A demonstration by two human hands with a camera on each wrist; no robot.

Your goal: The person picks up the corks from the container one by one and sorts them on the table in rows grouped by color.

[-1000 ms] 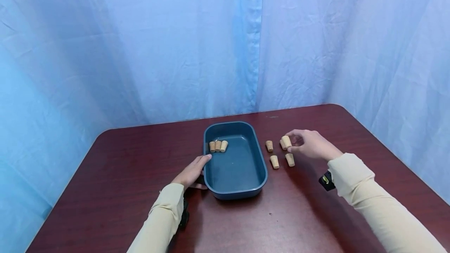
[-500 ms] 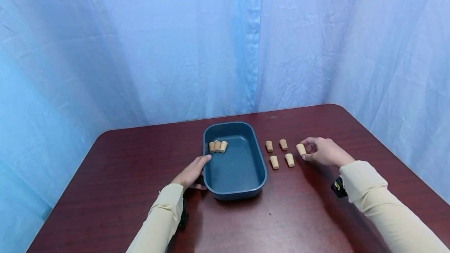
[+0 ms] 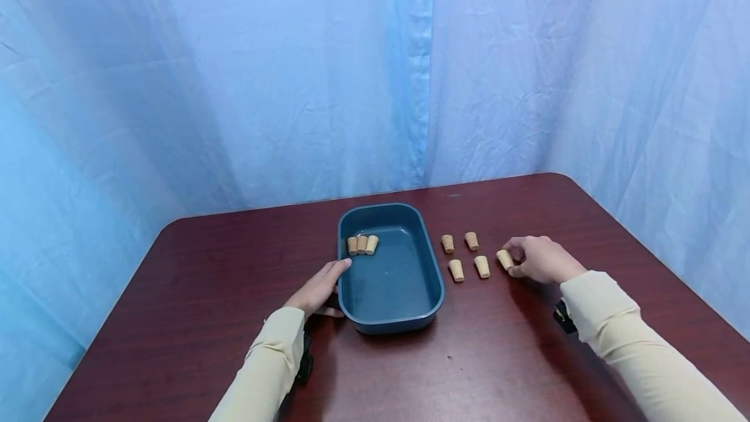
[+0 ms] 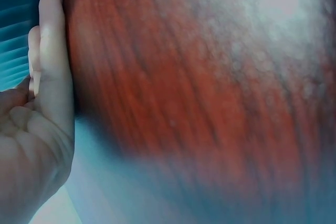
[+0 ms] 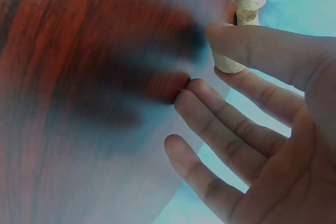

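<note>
In the head view my right hand (image 3: pixel 545 259) pinches a pale tapered cork stopper (image 3: pixel 505 260) between thumb and index finger, low at the table. The right wrist view shows the cork (image 5: pixel 227 62) partly behind the thumb, the other fingers spread and holding nothing. Left of this hand stand two browner corks (image 3: pixel 448 243) at the back and two paler corks (image 3: pixel 456 270) in front. My left hand (image 3: pixel 319 286) rests against the left side of a dark blue tray (image 3: pixel 391 324), one fingertip at the rim. Its fingers look straight in the left wrist view.
Three corks (image 3: pixel 362 245) sit side by side against the tray's left wall inside. The dark red wooden table (image 3: pixel 234 266) has rounded far corners. Light blue curtains (image 3: pixel 305 83) hang behind and beside it.
My right hand has carried its cork rightward from above the back corks, then lowered it to the right of the group. The left hand and tray have stayed in place.
</note>
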